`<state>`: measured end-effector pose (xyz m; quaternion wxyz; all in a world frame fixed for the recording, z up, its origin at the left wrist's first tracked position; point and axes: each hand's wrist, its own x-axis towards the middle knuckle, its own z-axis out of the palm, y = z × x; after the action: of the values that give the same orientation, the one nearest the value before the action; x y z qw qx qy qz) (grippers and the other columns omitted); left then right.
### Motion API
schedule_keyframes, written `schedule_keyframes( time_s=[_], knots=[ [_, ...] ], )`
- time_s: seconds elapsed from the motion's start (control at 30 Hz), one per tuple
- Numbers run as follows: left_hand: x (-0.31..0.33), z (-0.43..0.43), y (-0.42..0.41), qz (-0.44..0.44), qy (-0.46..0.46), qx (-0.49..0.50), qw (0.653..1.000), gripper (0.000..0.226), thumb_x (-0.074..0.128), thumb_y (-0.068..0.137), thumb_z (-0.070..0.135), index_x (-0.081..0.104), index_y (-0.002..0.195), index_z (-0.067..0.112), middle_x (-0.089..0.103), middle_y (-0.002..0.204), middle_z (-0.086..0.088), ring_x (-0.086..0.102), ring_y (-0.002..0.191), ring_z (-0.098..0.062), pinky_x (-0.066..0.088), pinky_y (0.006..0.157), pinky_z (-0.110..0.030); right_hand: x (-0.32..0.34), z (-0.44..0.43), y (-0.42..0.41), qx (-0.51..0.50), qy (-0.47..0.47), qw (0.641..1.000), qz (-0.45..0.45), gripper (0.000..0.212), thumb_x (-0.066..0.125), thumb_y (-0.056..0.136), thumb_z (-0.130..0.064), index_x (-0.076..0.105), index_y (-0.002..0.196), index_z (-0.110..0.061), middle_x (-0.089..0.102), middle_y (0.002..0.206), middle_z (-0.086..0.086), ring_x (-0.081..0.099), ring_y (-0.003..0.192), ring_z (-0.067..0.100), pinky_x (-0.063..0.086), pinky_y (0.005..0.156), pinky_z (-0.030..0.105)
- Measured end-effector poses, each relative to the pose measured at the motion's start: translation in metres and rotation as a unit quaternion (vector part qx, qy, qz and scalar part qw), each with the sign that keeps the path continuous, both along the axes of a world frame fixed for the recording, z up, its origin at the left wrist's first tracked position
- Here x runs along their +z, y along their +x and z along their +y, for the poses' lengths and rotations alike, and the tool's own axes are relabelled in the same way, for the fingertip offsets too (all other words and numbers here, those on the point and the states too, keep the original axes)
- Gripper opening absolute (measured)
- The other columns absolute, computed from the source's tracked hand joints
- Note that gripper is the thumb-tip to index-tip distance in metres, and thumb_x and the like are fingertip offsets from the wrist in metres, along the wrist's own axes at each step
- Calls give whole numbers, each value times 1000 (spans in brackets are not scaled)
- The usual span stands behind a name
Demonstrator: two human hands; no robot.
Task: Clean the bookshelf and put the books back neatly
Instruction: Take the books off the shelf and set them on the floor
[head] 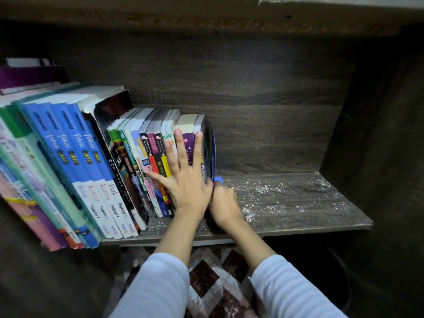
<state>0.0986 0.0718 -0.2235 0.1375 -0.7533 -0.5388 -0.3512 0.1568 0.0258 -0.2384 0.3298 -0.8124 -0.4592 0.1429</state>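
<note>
Filling the left half of the dusty bookshelf (286, 203), the books (96, 157) lean in a row. The left hand (183, 182) presses their spines, fingers (198, 145) spread flat. The right hand (223, 204) meets the blue bookend (219, 180) at the row's end, its grip too blurred to tell.

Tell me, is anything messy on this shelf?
Yes. White specks, like dust or crumbs, are scattered over the bare right part of the shelf board. The tall blue books also lean left.
</note>
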Motion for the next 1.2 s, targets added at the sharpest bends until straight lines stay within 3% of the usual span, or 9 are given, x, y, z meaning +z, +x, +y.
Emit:
schedule_keyframes(
  time_s=[0.1,0.27,0.43,0.8,1.03,1.2],
  knots=[
    [-1,0,1,-3,-1,-1,1000,134,75,58,59,-23,145,32,-40,147,-6,-39,133,-26,-4,91,-78,4,0,1,9,-9,999,-42,29,33,98,-11,47,122,-2,59,115,24,53,112,40,45,88,40],
    [-1,4,1,-7,3,-6,1000,134,76,56,59,-18,147,30,-36,149,-8,-36,136,-27,-4,91,-78,10,2,1,5,-14,997,-75,30,32,101,-18,49,117,1,60,115,24,55,112,39,45,87,40],
    [2,4,0,-24,0,-10,1000,131,75,61,53,-21,146,28,-38,148,-7,-36,136,-25,-4,92,-78,16,-4,12,-9,-17,995,-94,24,41,95,-11,50,114,2,60,114,26,56,111,41,44,88,42],
    [8,-1,1,-35,-56,-12,998,131,70,66,60,-36,138,31,-49,140,-2,-43,132,-22,-3,96,-77,26,-28,33,-29,-3,990,-142,26,39,92,-5,49,115,-1,60,111,27,55,109,41,44,87,41],
    [7,-6,3,-26,-64,-2,998,134,69,65,63,-38,137,27,-50,138,-6,-25,138,-29,1,98,-76,28,-52,41,-33,-20,989,-142,30,39,92,-5,49,119,-1,58,114,26,54,110,42,44,87,42],
    [8,-6,1,-19,-59,-3,998,136,71,65,61,-39,136,27,-50,140,-6,-24,138,-29,0,98,-75,33,-79,61,-62,-10,983,-171,34,38,94,-9,49,127,-7,59,111,25,55,108,41,44,85,42]
  ],
)
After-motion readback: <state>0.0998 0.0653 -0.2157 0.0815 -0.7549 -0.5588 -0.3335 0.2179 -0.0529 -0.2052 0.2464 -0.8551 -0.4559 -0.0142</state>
